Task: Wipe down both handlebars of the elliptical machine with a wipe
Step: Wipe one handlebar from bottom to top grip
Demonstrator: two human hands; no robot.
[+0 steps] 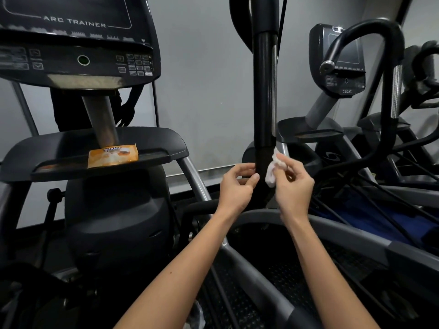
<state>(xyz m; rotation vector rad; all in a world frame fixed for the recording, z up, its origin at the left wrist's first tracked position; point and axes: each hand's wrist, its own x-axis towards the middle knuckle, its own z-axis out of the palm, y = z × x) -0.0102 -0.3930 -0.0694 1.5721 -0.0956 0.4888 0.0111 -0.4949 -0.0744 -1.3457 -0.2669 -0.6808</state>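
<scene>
- Head view showed the right hand (294, 186) pinching a crumpled white wipe (273, 172) against the right side of the black handlebar (264, 91), low down, just under its glossy grip section.
- Left hand (237, 184) sat at the bar's left side with curled fingertips touching it; whether it truly gripped the bar could not be told.
- Both hands were apart, with the bar between them.
- Likely risk: the wipe was held by a small fingertip pinch, so a firm stroke could have pulled it free and dropped it among the pedals below.
- Balled up as it was, the wipe met only one face, so the far side and the tall grip above might have gone uncleaned.
- If the left hand's hold was only light, a hard push might have swung the bar.
- Spare wipes stayed in the orange pack (112, 155) at the middle of the console tray (175, 141), by its front edge.
- The machine's other handlebar was out of view and might have been forgotten.
</scene>
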